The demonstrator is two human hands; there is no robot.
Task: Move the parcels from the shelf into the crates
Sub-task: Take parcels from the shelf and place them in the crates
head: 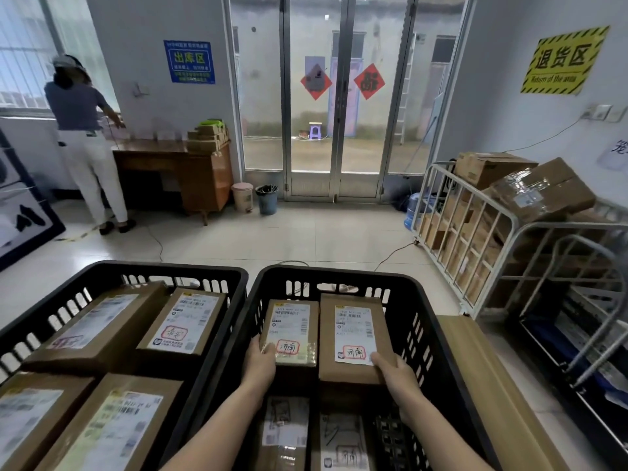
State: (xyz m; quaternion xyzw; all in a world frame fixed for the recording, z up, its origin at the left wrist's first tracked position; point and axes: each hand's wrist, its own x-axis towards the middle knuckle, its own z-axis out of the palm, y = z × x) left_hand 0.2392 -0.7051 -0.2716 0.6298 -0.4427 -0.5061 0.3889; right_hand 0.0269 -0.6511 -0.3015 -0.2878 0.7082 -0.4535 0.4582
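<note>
Head view. Two black crates stand side by side on the tiled floor, rims touching: left crate (40, 321) and right crate (438, 334). The left hand (260, 363) grips the near left corner of a small parcel (292, 329), thumb on its label; the right hand (396, 373) grips the near right corner of a larger parcel (353, 338). Both parcels lie flat, touching, on lower parcels inside the right crate. Each white label bears barcodes and a red-boxed stamp ending in "南". Forearms reach in over the near rim. A yellow wall sign (562, 61) reads "退货区 / Return of the area"; a blue sign (189, 61) reads "出库区". Open floor lies beyond the crates; a loaded cage cart (475, 212) stands right.
</note>
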